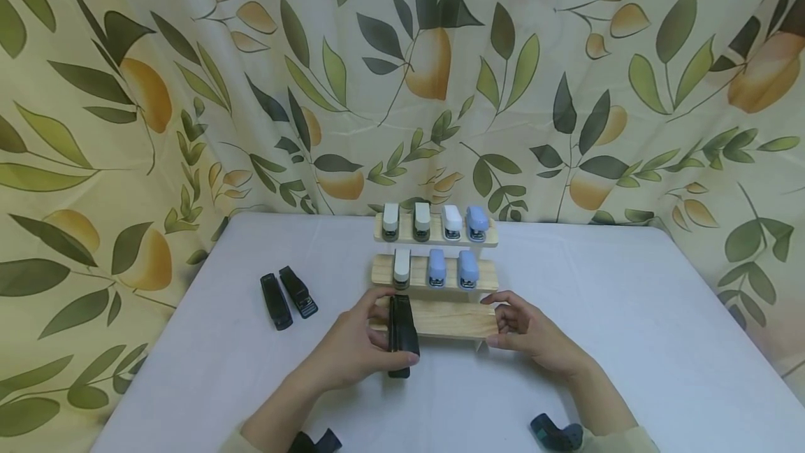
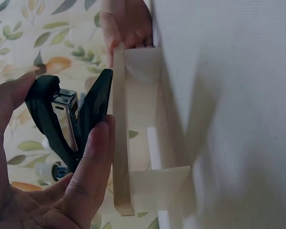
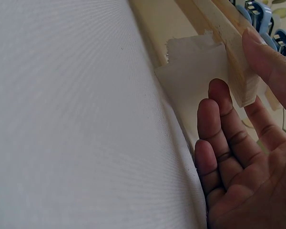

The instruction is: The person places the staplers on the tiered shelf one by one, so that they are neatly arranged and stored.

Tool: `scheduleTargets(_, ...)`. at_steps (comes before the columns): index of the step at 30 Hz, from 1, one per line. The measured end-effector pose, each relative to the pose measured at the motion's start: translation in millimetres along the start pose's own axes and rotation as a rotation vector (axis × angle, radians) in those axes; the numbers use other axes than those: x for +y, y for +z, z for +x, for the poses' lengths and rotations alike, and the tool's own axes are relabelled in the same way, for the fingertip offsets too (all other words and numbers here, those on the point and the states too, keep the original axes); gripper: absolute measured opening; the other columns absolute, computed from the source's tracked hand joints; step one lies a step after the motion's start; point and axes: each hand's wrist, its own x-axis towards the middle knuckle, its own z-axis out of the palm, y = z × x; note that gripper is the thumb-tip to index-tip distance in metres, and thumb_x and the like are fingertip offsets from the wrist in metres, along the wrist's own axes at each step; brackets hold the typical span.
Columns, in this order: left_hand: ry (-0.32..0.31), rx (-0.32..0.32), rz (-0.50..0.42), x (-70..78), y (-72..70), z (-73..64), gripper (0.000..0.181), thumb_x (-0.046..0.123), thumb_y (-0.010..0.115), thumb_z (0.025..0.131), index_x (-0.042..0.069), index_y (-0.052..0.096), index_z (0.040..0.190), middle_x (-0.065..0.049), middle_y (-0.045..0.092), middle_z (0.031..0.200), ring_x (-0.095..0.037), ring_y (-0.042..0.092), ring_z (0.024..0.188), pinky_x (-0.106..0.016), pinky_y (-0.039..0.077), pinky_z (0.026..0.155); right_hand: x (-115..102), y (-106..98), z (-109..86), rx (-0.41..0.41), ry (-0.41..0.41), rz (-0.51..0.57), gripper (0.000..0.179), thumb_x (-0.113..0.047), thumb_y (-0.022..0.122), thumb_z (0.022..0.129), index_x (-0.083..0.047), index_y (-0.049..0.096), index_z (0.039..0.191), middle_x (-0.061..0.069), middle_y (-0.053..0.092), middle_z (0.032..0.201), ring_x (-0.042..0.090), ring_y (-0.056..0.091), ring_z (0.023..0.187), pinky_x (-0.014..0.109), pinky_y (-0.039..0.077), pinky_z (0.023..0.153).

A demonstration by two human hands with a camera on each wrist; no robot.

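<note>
My left hand (image 1: 346, 344) grips a black stapler (image 1: 401, 334) between thumb and fingers at the left end of the lowest board (image 1: 449, 320) of a tiered wooden rack. Seen from the left wrist, the stapler (image 2: 43, 107) has its jaws spread, and the metal staple channel shows between them. At the rack's right end, my right hand (image 1: 534, 338) pinches the edge of that same board. In the right wrist view, the thumb lies on the board (image 3: 240, 76) while several other fingers curl loosely below it.
Small staplers stand on the upper boards: blue ones (image 1: 468, 270) and pale ones (image 1: 402, 268) on the middle, several more on the top board (image 1: 434, 238). Two black staplers (image 1: 276, 301) lie on the white table (image 1: 597, 285) at left. A leaf-patterned curtain (image 1: 402, 131) hangs behind.
</note>
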Motion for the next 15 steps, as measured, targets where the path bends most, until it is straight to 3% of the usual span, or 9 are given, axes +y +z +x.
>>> scheduleTargets(15,-0.005,0.012,0.010,3.0,6.6,-0.1,0.101,0.039,0.093,0.076,0.028,0.033,0.157,-0.013,0.059,0.135,-0.016,0.072,0.094,-0.037,0.060,0.079,0.0,-0.3,0.3,-0.003,0.017,0.009,0.061,-0.007,0.078,0.090,-0.005,0.047,0.142,0.001,0.057,0.093,0.011,0.056,0.086,0.025,0.051,0.072)
